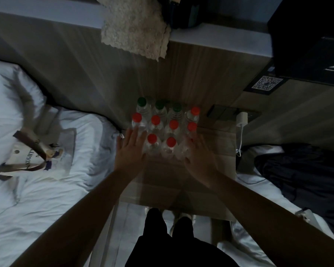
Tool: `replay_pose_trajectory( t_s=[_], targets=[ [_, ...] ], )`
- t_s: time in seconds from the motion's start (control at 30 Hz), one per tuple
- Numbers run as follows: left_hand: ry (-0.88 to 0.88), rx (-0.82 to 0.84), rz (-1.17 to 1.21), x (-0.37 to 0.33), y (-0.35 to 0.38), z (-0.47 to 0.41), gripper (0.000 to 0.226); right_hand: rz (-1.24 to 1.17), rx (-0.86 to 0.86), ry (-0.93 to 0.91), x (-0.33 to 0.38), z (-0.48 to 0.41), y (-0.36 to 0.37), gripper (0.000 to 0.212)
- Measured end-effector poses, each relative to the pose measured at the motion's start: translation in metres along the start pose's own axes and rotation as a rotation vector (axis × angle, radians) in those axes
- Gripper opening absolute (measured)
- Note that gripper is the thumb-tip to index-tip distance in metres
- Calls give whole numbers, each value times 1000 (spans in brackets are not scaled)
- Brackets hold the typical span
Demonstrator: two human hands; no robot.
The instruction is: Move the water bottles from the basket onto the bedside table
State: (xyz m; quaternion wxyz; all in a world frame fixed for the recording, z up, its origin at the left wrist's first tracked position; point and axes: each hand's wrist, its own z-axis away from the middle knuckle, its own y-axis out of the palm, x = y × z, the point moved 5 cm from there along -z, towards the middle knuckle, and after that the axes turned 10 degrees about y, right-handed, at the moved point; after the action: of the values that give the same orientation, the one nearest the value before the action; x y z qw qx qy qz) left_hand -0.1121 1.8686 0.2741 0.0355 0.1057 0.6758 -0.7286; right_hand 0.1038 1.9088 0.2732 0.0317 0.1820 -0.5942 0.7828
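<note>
The left hand lies flat with its grip apart, fingers straight against the left side of the water bottles. The right hand, a bit blurry, does the same on the right side. The bottles stand close together on the wooden table. Most caps are red and three at the back are green. A cloth bag lies on the white bed to the left.

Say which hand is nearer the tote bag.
Left. Left hand is at the left edge of the bottles, toward the tote bag; right hand is at their right edge, farther off.
</note>
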Motion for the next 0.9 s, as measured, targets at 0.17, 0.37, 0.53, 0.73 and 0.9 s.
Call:
replay_pose_trajectory(
  t_s=[0.17,0.37,0.53,0.73,0.9],
  targets=[
    [5,164,-83,7,6,9,86,246,180,-96,29,14,15,83],
    [38,214,-117,-2,5,5,80,242,208,-15,34,13,17,82],
    [53,302,-66,-1,2,0,80,231,230,13,37,13,18,83],
    [41,333,-98,-4,4,-3,77,200,274,31,39,7,17,85],
    [68,311,-72,-2,9,-1,84,10,279,0,65,7,-16,57]
  ],
)
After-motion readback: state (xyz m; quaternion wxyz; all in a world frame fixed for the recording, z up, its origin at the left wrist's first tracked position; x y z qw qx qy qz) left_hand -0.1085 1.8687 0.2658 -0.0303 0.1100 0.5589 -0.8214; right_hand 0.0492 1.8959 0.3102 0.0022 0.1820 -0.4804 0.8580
